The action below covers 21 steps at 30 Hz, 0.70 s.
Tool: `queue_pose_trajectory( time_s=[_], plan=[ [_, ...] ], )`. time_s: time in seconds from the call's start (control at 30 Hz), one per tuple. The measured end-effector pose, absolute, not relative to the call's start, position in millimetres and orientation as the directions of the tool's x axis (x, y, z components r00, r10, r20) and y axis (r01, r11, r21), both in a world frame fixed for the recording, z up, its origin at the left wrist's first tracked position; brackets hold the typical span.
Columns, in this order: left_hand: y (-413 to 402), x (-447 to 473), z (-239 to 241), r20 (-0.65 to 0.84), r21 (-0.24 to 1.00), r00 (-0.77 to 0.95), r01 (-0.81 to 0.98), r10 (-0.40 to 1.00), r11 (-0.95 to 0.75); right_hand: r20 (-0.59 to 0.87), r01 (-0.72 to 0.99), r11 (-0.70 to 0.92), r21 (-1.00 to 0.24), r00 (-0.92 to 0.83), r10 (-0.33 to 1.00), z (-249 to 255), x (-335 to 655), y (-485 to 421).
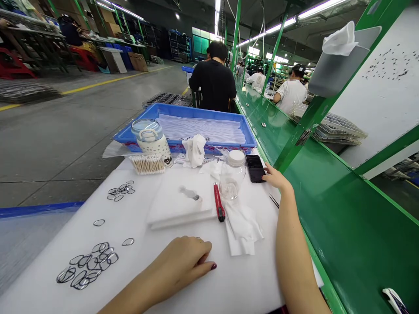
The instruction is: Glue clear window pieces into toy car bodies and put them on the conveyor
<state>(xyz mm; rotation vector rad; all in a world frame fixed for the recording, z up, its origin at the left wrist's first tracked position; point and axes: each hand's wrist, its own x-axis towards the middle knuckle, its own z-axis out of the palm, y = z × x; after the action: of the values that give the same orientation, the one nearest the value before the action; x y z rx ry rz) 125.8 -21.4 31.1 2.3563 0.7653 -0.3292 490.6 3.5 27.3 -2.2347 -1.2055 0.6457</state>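
My left hand point(188, 261) rests on the white table mat point(248, 279), its fingers loosely curled under and its thumb pointing right. Nothing shows in it, though the palm side is hidden. At the table's right edge my right hand point(276, 176) reaches to a black phone point(255, 168) lying flat, with spread fingertips at its right side. A folded white cloth pad point(180, 205) with a grey smudge lies beyond my left hand. Beside it are a red utility knife point(218, 203) and a clear jar point(233, 176) with a white lid. Dark tweezers point(274, 200) lie by my right forearm.
Thin black-rimmed rings lie in a large pile point(88, 264) and a smaller pile point(121, 190) at left. Cotton swabs point(148, 165), a lidded cup point(152, 139) and a blue tray point(199, 111) stand at the back. A green conveyor point(343, 209) runs along the right; people sit ahead.
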Motion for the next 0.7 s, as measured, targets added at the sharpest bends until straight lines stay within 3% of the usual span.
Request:
queue_pose_trajectory(
  time_s=[0.33,0.7],
  plan=[
    [-21,125,30,-0.403,0.497,0.803,0.595,0.439,-0.631,-0.073,0.693,-0.443,-0.569,0.494,0.866,18,486,10],
    [-19,127,30,-0.387,0.506,0.805,0.593,0.449,-0.626,-0.076,0.672,-0.466,-0.575,0.523,0.849,20,499,32]
  ],
)
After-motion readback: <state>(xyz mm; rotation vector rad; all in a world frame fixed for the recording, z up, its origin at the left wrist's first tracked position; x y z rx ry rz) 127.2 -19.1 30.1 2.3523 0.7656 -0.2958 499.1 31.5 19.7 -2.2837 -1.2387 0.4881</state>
